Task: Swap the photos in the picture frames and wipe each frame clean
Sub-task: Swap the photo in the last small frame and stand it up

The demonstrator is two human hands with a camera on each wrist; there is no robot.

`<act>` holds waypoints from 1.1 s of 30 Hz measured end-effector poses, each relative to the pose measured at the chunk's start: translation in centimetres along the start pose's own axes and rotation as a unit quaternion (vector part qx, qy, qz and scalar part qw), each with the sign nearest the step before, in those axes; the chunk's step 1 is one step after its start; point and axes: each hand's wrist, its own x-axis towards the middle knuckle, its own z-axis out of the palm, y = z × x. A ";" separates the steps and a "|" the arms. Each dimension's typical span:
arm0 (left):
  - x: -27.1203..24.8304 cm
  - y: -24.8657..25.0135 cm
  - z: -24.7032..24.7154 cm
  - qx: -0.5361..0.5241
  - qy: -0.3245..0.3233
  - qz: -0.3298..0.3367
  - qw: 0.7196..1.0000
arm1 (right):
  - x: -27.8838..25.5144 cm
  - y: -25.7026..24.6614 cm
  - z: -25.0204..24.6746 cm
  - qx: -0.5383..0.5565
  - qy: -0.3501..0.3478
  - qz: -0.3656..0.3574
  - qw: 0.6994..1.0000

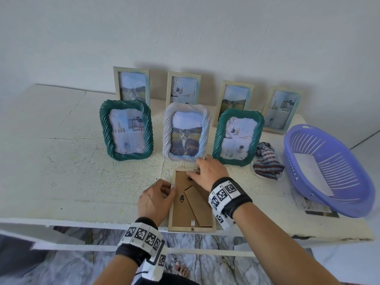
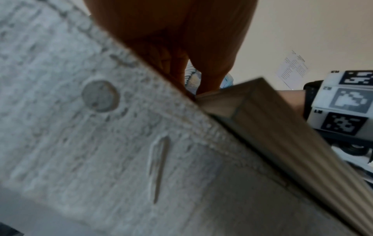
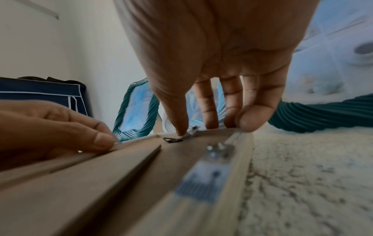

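Observation:
A light wooden picture frame (image 1: 181, 214) lies face down at the table's front edge, its brown backing and folded stand facing up. My left hand (image 1: 171, 188) curls its fingers at the frame's left rail and pinches a small metal tab (image 1: 174, 186) there. My right hand (image 1: 197, 171) is at the far rail, where the thumb presses on the top tab (image 3: 191, 130) while the fingers (image 3: 250, 121) rest on the rail's outer side. The left wrist view shows only a frame corner (image 2: 262, 115) and my fingers (image 2: 201, 76) on the table. The photo inside is hidden.
Just behind stand a green twisted frame (image 1: 126, 130), a lilac frame with a cat photo (image 1: 186, 131) and another green frame (image 1: 238, 136). Several pale wooden frames lean on the wall. A striped cloth (image 1: 267, 161) and a purple basket (image 1: 329, 169) sit at the right.

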 end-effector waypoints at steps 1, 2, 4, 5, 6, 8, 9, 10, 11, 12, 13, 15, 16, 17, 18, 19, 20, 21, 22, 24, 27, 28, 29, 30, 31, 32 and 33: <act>0.0 0.0 0.0 0.000 0.000 0.000 1.000 | 0.1 0.0 0.1 -0.002 0.004 -0.001 1.000; 0.0 0.0 0.0 0.001 0.001 0.001 1.000 | 0.2 0.0 0.1 -0.002 0.008 -0.004 1.000; 0.0 0.0 0.1 0.001 0.001 0.003 1.000 | 0.3 0.1 0.0 -0.003 0.009 -0.013 1.000; -0.1 0.0 0.1 0.001 0.002 0.004 1.000 | 0.4 0.1 -0.1 -0.004 0.005 -0.019 1.000; -0.1 0.0 0.1 0.003 0.002 0.005 1.000 | 0.5 0.2 -0.2 -0.006 0.000 -0.026 1.000; 0.0 -0.1 0.1 0.005 0.000 0.003 1.000 | 0.7 0.3 -0.6 -0.015 -0.011 -0.049 0.999; 0.1 -0.1 0.1 0.005 -0.004 0.002 1.000 | 0.8 0.5 -0.9 -0.024 -0.018 -0.068 0.997; 0.1 -0.2 0.1 0.005 -0.008 0.001 1.000 | 1.0 0.6 -1.1 -0.035 -0.028 -0.090 0.995; 0.2 -0.2 0.0 0.006 -0.013 -0.001 1.000 | 1.2 0.9 -1.2 -0.045 -0.041 -0.113 0.992; 0.3 -0.2 0.0 0.007 -0.017 -0.003 1.000 | 1.5 1.1 -1.3 -0.056 -0.053 -0.135 0.988; 0.3 -0.2 -0.1 0.006 -0.021 -0.003 1.000 | 1.7 1.3 -1.3 -0.066 -0.062 -0.154 0.984; 0.4 -0.2 -0.1 0.003 -0.026 -0.001 1.000 | 1.9 1.5 -1.3 -0.087 -0.074 -0.180 0.977; 0.5 -0.2 -0.1 0.002 -0.028 -0.001 1.000 | 1.9 1.5 -1.4 -0.096 -0.075 -0.188 0.975; 0.5 -0.3 -0.2 0.003 -0.029 -0.001 1.000 | 1.9 1.5 -1.4 -0.101 -0.074 -0.193 0.973; 0.4 -0.3 -0.2 0.003 -0.028 -0.002 1.000 | 1.8 1.4 -1.5 -0.099 -0.072 -0.193 0.974; 0.4 -0.3 -0.2 0.001 -0.027 -0.003 1.000 | 1.6 1.4 -1.7 -0.087 -0.069 -0.186 0.976; 0.3 -0.3 -0.2 -0.004 -0.025 -0.004 1.000 | 1.2 1.4 -1.9 -0.066 -0.065 -0.173 0.981; 0.2 -0.2 -0.2 -0.011 -0.023 -0.002 1.000 | 0.7 1.4 -2.0 -0.045 -0.062 -0.156 0.985; 0.1 -0.2 -0.3 -0.018 -0.019 0.002 1.000 | 0.0 1.3 -2.1 -0.025 -0.058 -0.141 0.988; -0.2 -0.4 -0.3 -0.026 -0.014 0.016 0.999 | -2.0 0.9 -2.1 0.005 -0.041 -0.120 0.992; -0.4 -1.0 -0.2 -0.040 -0.009 0.033 0.999 | -5.9 -0.1 -1.8 0.047 -0.029 -0.121 0.991; -0.5 -1.2 -0.1 -0.044 -0.008 0.040 0.998 | -7.3 -0.4 -1.6 0.056 -0.039 -0.125 0.990; -0.5 -1.3 -0.1 -0.047 -0.007 0.046 0.998 | -8.7 -0.7 -1.3 0.058 -0.048 -0.127 0.989; -0.6 -1.4 -0.1 -0.049 -0.008 0.050 0.998 | -10.0 -1.0 -1.0 0.054 -0.056 -0.124 0.989; -0.6 -1.5 -0.1 -0.053 -0.009 0.053 0.997 | -11.1 -1.2 -0.6 0.048 -0.061 -0.119 0.990; -0.6 -1.6 -0.1 -0.057 -0.010 0.055 0.997 | -12.1 -1.4 -0.2 0.042 -0.061 -0.114 0.991; -0.6 -1.6 -0.1 -0.059 -0.011 0.056 0.997 | -12.9 -1.5 0.3 0.037 -0.059 -0.108 0.992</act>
